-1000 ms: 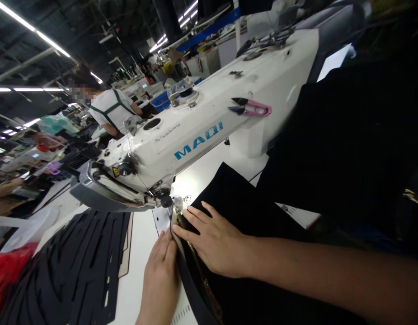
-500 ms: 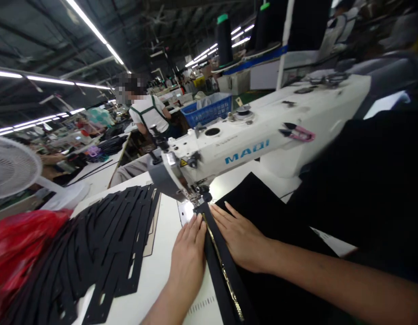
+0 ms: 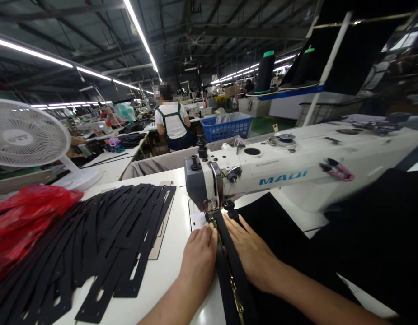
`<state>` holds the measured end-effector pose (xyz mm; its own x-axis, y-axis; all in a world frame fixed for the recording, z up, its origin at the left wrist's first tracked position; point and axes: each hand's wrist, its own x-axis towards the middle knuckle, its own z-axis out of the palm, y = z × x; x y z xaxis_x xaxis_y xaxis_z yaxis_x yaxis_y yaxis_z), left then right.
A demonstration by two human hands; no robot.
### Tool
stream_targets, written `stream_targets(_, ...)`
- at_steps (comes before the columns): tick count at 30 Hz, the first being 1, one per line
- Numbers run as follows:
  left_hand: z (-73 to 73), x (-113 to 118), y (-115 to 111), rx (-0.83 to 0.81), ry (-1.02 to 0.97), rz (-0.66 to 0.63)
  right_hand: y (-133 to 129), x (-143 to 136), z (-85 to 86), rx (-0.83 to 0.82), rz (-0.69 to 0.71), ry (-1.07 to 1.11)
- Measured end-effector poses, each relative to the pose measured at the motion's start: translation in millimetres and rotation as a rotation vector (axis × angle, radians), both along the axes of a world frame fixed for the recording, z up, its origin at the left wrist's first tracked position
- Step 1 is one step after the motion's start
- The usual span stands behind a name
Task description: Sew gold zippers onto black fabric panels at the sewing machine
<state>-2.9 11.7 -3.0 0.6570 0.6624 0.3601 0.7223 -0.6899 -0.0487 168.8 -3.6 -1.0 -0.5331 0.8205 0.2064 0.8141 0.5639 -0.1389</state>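
Observation:
A zipper (image 3: 233,282) with gold teeth on black tape runs lengthwise under the presser foot of a white sewing machine (image 3: 279,178). At its left edge, just before the foot, my left hand (image 3: 199,255) has its fingers bent and drawn together on the tape; the fingertips are partly hidden. My right hand (image 3: 252,255) lies flat, fingers stretched toward the needle, pressing the black fabric (image 3: 271,219) along the zipper's right side. That fabric spreads right beneath my forearm. The gold zipper pull hangs near the bottom of the view.
Black fabric strips (image 3: 127,234) with slots lie piled on the left of the white table (image 3: 171,275). Beside them are a red plastic bag (image 3: 32,216) and a white fan (image 3: 25,135). Pink-handled thread snips (image 3: 340,171) rest on the machine. Beyond are a blue basket (image 3: 225,128) and a person (image 3: 173,119).
The view has swung left and tilted up, so the machine and hands appear farther right and lower. My left fingers have gone from stretched out to bent; my right hand stays flat.

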Motion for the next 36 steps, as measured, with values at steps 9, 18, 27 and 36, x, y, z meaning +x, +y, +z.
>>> stream_targets(9, 4.1, 3.8, 0.7, -0.034, 0.019, 0.011, 3.0, 0.5, -6.7, 0.019, -0.024, 0.0)
stream_targets(18, 10.1, 4.2, -1.6, -0.079, -0.009, 0.019, 2.3, 0.9, -8.1, 0.037, -0.02, -0.037)
stream_targets(27, 4.3, -1.3, 6.2, -0.08, -0.089, -0.035, 4.8, 0.2, -5.7, -0.029, -0.033, -0.032)
stream_targets(36, 6.4, -6.2, 18.0, -0.044, -0.1, -0.087, 24.3, 2.4, -12.3, 0.049, 0.032, 0.006)
